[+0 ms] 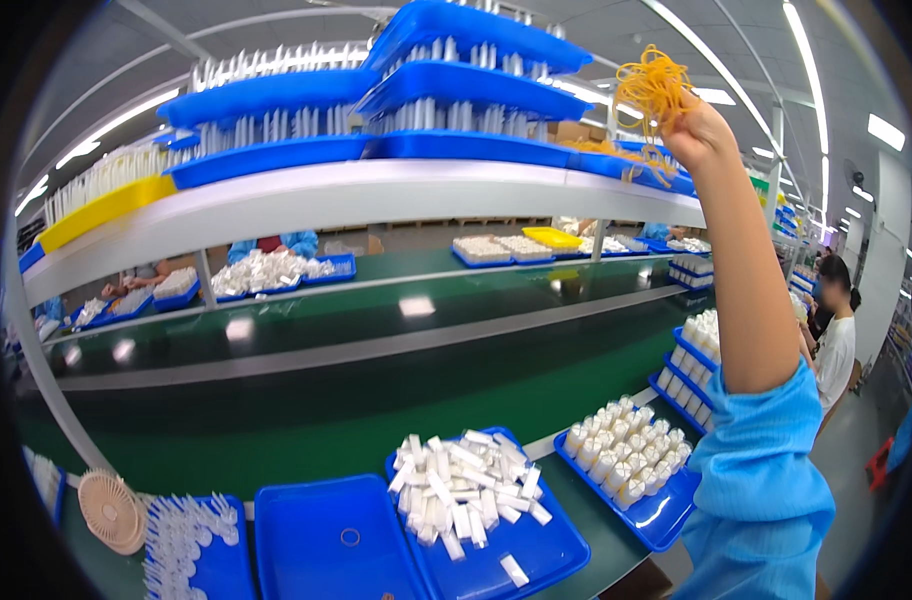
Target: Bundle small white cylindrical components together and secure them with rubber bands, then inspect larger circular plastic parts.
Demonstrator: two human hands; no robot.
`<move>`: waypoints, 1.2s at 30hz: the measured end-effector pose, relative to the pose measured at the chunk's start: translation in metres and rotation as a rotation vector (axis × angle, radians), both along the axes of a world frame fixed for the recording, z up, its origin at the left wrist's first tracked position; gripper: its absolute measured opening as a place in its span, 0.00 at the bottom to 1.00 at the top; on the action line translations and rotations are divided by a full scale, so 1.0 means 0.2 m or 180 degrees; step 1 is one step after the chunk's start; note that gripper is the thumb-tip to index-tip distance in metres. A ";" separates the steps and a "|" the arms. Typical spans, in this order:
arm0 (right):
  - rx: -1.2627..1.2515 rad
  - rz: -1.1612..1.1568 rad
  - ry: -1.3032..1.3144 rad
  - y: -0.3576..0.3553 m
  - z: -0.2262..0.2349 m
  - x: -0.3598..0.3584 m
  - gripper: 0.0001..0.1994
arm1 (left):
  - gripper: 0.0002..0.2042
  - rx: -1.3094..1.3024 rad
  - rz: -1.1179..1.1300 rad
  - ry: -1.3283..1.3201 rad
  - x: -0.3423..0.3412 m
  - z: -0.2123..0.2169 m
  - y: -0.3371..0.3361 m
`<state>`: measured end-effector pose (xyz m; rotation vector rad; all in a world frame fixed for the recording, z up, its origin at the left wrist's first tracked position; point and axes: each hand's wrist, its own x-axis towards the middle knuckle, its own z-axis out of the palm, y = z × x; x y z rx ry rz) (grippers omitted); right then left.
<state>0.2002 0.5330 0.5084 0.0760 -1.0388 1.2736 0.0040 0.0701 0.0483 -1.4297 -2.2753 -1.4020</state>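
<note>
Raised high at the upper right, my right hand (704,135) is closed on a tangled bunch of yellow rubber bands (654,88). Just below it, more rubber bands (631,158) spill over a blue tray on the overhead shelf. My right arm, in a blue sleeve, comes up from the lower right. My left hand is not in view. On the bench below, a blue tray (326,500) has a single thin ring (350,537) lying in it. Beside it, another blue tray (566,548) carries a heap of small white pieces (466,480).
A white shelf (426,190) bears stacked blue trays (456,90) of clear, upright pieces. Beneath runs a green conveyor belt (306,430). White capped bottles (626,450) fill a right-hand tray; a small fan (112,512) stands at left. People work nearby, one in white (836,340).
</note>
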 end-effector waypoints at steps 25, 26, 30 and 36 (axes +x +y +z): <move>0.2384 -0.0564 -0.5224 -1.15 -1.84 -0.51 0.17 | 0.11 0.1043 -0.0660 -0.2126 -0.06 -0.02 -0.05; 0.2337 -0.0712 -0.5484 -1.09 -1.85 -0.40 0.16 | 0.11 0.1066 -0.0818 -0.2422 -0.05 -0.02 -0.01; 0.2151 -0.0975 -0.6598 -1.03 -2.07 -0.14 0.14 | 0.12 0.1064 -0.1333 -0.3274 -0.01 -0.03 0.07; 0.1753 -0.1079 -0.6204 -1.07 -2.28 -0.11 0.17 | 0.11 0.1029 -0.1978 -0.3701 0.05 -0.05 0.15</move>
